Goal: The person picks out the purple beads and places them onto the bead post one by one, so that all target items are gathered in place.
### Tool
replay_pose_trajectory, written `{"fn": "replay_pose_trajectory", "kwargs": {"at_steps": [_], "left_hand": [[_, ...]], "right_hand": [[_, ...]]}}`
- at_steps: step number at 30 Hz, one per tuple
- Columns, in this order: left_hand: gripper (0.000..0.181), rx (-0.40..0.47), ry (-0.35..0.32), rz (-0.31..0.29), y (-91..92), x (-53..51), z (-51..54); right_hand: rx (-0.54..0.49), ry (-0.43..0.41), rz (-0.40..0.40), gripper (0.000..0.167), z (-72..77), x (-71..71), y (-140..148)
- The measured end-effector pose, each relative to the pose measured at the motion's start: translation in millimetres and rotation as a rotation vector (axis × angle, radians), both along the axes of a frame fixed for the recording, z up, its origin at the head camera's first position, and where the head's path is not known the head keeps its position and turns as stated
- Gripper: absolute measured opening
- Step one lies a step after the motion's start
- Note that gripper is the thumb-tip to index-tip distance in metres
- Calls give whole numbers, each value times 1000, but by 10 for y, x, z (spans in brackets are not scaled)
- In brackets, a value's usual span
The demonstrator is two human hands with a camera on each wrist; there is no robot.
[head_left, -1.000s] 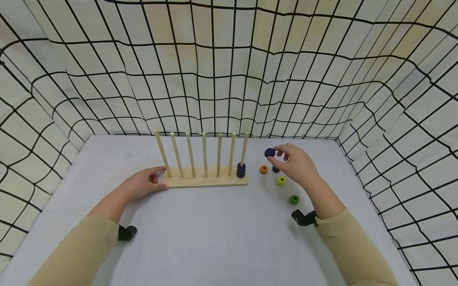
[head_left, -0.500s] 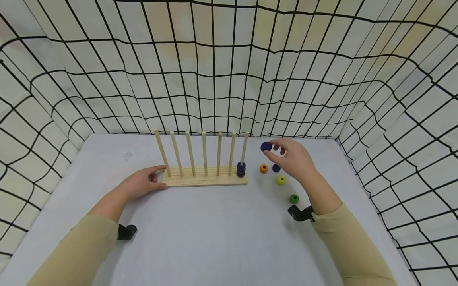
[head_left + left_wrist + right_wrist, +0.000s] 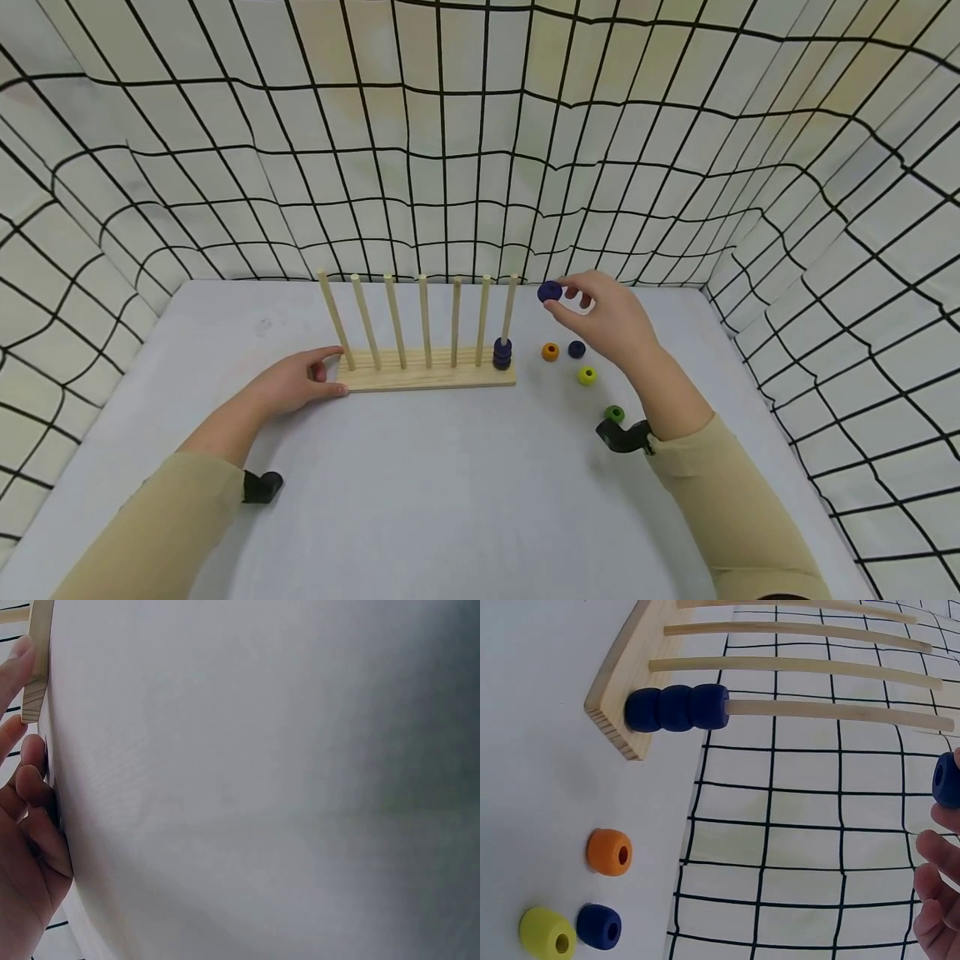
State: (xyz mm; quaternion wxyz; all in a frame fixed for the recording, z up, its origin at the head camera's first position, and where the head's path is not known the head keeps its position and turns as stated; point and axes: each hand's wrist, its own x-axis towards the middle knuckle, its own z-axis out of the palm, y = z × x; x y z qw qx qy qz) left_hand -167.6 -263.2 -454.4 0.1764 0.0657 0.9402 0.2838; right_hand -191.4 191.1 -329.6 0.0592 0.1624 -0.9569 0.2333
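Observation:
In the head view, a wooden peg rack with a row of upright pegs stands on the table. My left hand pinches the rack's left end between thumb and fingers. Three dark blue beads are stacked on the rightmost peg. Thumb and fingers of my right hand pinch another dark blue bead. It is held in the air near that peg's top, to its right and apart from it. The right wrist view shows the hole of this held bead.
Loose beads lie right of the rack: an orange bead, a blue bead, a yellow bead and a green bead, partly behind the right wrist's black camera mount. Black-lined grid walls surround the white table.
My right hand has lifted the blue bead and carried it slightly left, closer to the rightmost peg. The left hand keeps its grip on the rack's end.

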Motion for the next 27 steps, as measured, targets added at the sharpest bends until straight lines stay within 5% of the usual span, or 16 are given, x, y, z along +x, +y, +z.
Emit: {"fn": "replay_pose_trajectory", "kwargs": {"at_steps": [18,27], "left_hand": [[82,7,-8,-5,14,-6,37],[81,7,-1,-13,13,-7,25]], "right_hand": [[-40,49,15,50,253,-23,-228],[-54,60,30,49,263,-44,-311]]}}
